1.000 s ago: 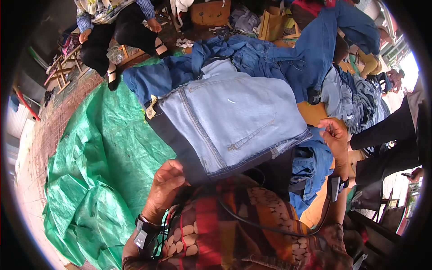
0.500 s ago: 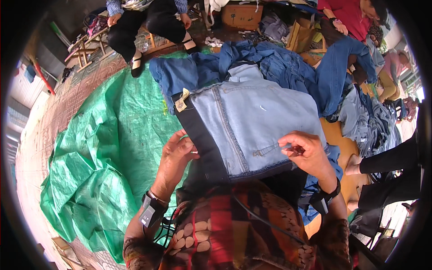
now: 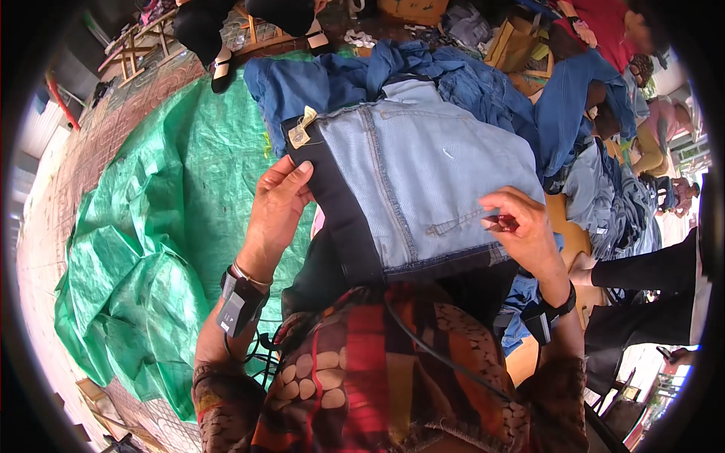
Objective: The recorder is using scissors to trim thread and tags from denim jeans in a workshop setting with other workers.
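Evidently, the left hand [image 3: 279,200] is pinching the black waistband [image 3: 340,200], seemingly steadying the inside-out light-blue denim garment [image 3: 461,174] lying across the lap [image 3: 313,268]; the right hand [image 3: 522,228] is hovering half-curled over it, possibly holding something too shadowed to tell.

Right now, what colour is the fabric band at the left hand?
The fabric band is black, best seen in the head view.
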`<state>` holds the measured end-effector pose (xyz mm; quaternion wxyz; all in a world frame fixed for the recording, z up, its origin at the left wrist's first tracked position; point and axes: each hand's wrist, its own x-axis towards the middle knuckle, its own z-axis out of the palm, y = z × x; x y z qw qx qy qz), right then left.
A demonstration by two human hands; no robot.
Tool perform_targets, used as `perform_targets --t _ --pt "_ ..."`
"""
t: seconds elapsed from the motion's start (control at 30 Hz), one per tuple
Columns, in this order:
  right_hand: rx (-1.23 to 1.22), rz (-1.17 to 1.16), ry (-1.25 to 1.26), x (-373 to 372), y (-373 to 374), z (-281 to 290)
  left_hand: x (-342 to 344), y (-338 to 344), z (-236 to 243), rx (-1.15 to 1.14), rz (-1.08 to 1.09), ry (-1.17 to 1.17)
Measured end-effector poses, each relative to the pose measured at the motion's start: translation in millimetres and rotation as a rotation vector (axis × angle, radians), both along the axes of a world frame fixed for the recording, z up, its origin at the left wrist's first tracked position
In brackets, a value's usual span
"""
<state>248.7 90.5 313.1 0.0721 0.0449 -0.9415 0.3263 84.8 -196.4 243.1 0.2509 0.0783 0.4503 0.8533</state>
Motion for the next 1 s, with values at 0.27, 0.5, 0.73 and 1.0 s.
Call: perform_targets --t 0.27,0.5,0.73,1.0 --pt "-0.051 -0.497 0.066 2 114 -12 4 6 7 0.011 -0.005 -0.019" --pt "-0.453 -0.592 -0.373 -9 170 -54 3 -1 -4 -0.125 0.103 0.086" --pt "-0.586 -0.547 -0.157 -16 200 -90 -9 1 -1 -0.101 0.112 0.056" --pt "-0.635 -0.667 0.045 -28 266 -53 -55 -12 30 -0.123 0.066 0.228"
